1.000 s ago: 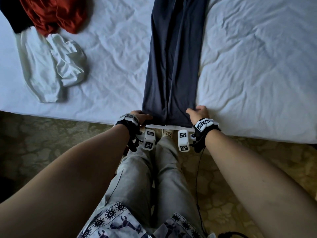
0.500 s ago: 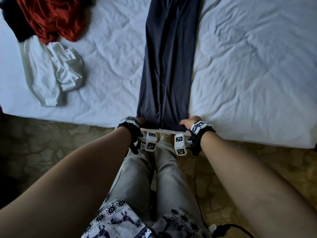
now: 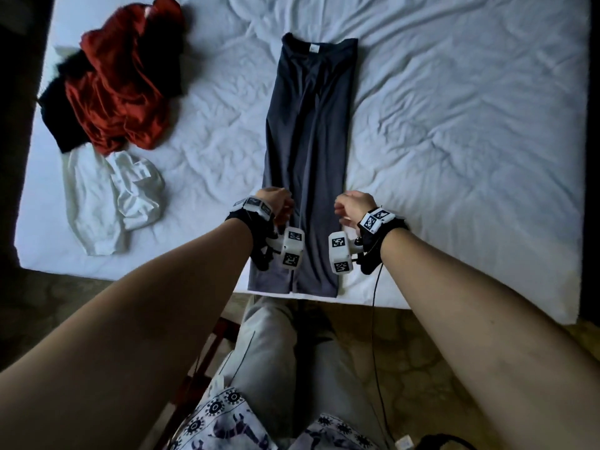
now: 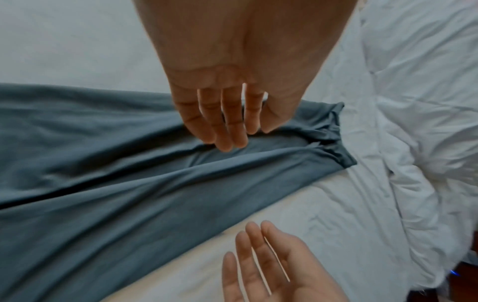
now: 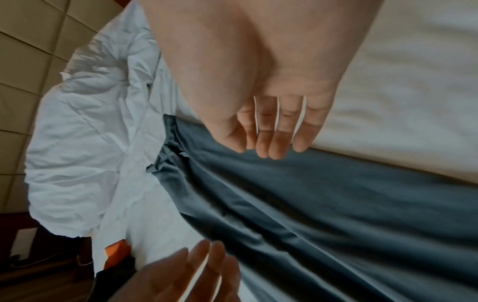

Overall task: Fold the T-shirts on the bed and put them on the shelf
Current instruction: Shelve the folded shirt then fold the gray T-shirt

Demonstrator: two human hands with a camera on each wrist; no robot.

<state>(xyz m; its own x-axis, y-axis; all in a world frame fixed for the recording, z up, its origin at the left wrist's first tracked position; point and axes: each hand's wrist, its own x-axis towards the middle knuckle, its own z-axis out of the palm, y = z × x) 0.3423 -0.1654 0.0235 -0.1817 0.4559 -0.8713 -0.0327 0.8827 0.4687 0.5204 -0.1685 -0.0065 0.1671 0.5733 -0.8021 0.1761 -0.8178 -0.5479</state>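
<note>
A dark grey T-shirt (image 3: 308, 164), folded lengthwise into a long narrow strip, lies flat on the white bed (image 3: 454, 157), collar far and hem at the near edge. My left hand (image 3: 278, 203) hovers over its left side and my right hand (image 3: 352, 206) over its right side, about a third of the way up from the hem. In the left wrist view the left hand (image 4: 225, 126) has straight fingers just above the grey shirt (image 4: 129, 194). The right hand (image 5: 274, 134) is equally straight-fingered and holds nothing.
A red T-shirt (image 3: 120, 92) is heaped on a black garment (image 3: 61, 131) at the far left, with a crumpled white T-shirt (image 3: 110, 196) in front of it. A bunched white duvet (image 4: 426, 143) lies beyond the collar. Patterned carpet (image 3: 438, 368) and my legs are below the bed's edge.
Both hands have let go of the hem at the bed's near edge and moved forward over the shirt. The view has lifted, so the whole strip shows.
</note>
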